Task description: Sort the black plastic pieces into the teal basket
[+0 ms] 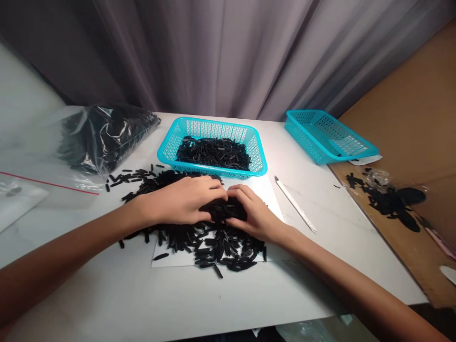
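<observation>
A loose pile of small, narrow black pieces (231,247) spreads over a white sheet (171,261) and onto the table. What the pieces are made of I cannot tell. My left hand (185,197) curves over the pile from the left, its fingertips among the pieces. From the right, my right hand (254,211) curls in, thumb below and fingers above. Between them the two hands gather a clump of black pieces (224,209), fingertips nearly meeting. Just behind stands a blue plastic basket (212,170) holding many of the same pieces.
A clear plastic bag (107,137) full of black pieces lies at the left. A white pen-like tool (295,204) rests right of the sheet. Another blue basket (331,135) sits at the back right, near black scraps (395,199) on a brown surface. A grey curtain (213,57) hangs behind.
</observation>
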